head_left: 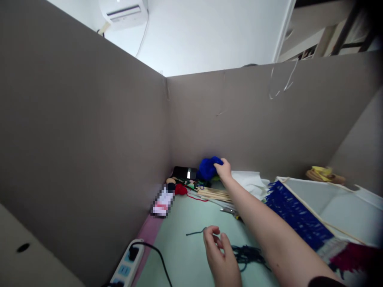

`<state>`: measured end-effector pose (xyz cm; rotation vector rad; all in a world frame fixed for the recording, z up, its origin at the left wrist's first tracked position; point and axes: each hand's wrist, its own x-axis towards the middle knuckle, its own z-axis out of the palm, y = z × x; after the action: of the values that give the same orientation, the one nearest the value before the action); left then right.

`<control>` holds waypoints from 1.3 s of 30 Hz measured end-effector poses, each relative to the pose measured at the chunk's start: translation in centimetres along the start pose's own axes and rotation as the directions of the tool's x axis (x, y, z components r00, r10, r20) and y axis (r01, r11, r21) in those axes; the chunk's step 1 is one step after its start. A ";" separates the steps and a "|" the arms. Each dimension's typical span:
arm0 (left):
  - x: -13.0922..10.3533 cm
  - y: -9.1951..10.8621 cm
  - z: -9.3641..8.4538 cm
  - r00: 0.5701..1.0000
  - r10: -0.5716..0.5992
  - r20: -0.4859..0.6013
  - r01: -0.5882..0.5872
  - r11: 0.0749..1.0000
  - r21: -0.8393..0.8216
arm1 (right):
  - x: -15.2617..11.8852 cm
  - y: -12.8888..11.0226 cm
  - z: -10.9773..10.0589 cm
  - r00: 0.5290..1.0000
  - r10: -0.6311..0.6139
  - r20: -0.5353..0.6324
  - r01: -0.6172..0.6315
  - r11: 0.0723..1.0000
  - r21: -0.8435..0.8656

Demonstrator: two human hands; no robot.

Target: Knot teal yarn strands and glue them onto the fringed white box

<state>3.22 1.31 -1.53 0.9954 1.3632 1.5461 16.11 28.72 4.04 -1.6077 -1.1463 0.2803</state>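
Note:
Near the back partition, my right hand (pixel 224 169) reaches out with its fingers closed on the edge of a bright blue yarn bundle (pixel 207 169). My left hand (pixel 220 253) is held over the light green table at the bottom centre, its fingers curled. A short dark teal strand (pixel 196 232) sticks out to the left from its fingertips. Right beside that hand lies a loose tangle of dark teal yarn (pixel 249 254). A small red yarn ball (pixel 180 189) with a trailing red strand sits left of the wooden sticks (pixel 214 193).
Scissors (pixel 229 210) lie beneath my right forearm. A blue woven piece (pixel 302 215) on a wooden frame is at right. At left are a phone (pixel 163 202), a power strip (pixel 128 263) and its black cable. Grey partitions (pixel 239 119) enclose the table (pixel 179 255).

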 end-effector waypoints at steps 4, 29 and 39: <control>0.3 -0.4 -0.1 0.998 0.056 -0.001 -0.055 0.997 0.044 | 1.5 -5.6 0.4 0.983 -0.117 -0.141 0.145 0.967 0.208; 0.8 1.3 -1.3 0.984 0.175 -0.031 -0.168 0.975 0.148 | -17.0 -0.7 -12.7 0.992 0.099 0.081 -0.115 0.967 0.226; 2.1 2.8 -3.1 0.916 0.371 0.152 -0.392 0.751 0.531 | -24.9 4.2 -19.7 0.987 -0.098 0.129 0.094 0.995 0.043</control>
<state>-0.64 1.98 1.01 1.7490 1.7048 1.4194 19.23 -2.79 -1.05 -1.5149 -1.3077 0.3459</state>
